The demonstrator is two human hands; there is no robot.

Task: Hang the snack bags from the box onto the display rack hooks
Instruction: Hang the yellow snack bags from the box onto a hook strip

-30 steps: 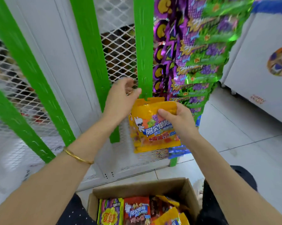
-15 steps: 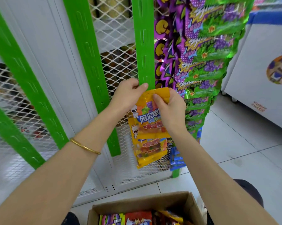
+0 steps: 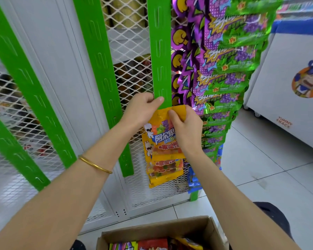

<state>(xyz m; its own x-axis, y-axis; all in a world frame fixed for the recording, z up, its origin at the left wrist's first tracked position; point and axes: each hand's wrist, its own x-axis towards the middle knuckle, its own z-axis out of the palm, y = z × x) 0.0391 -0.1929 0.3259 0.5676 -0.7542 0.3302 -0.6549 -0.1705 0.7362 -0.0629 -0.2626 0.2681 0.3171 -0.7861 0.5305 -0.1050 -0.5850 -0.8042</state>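
The top edge of the yellow snack bag (image 3: 162, 139) is partly covered by the thumb and fingers of the right hand (image 3: 186, 127), which pinches it. The hook is not visible, so it cannot be told whether the bag is on it. The fingertips of the left hand (image 3: 143, 109) are hidden behind the green hanging strip (image 3: 161, 51) it holds. The strip's lower length is concealed by yellow bags. The cardboard box (image 3: 170, 230) is cut off by the bottom edge; only the tops of its contents show. Goods behind the wire mesh (image 3: 130, 51) are blurred and unidentifiable. The column of green grape bags (image 3: 233, 56) is cut off at the top edge, and the white freezer (image 3: 287, 69) at the right edge. Small print on the bags is illegible.
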